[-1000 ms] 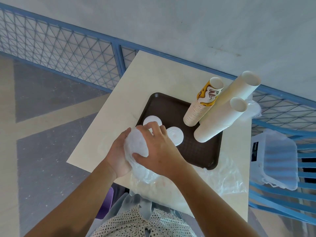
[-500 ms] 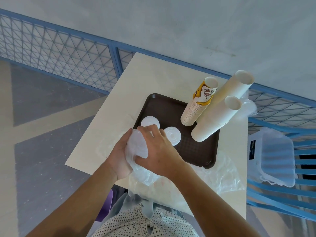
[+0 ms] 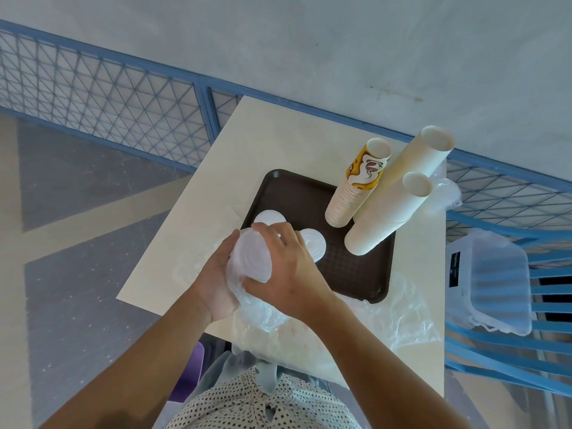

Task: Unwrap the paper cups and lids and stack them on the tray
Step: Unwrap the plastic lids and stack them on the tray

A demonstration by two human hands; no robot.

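Translucent white plastic lids (image 3: 251, 258), a wrapped stack, are sitting between both hands over the near left corner of the brown plastic tray (image 3: 297, 193). The left hand (image 3: 216, 283) is cupping them and the right hand (image 3: 291, 274) is gripping them from above.

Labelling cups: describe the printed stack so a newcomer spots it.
Find the dark brown tray on the cream table. Of three cup stacks at its far right, the printed stack is leftmost and shortest, the only one with a yellow pattern, beside plain white stacks.

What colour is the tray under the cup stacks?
Dark brown. The tray shows best in the head view, which is the only one.
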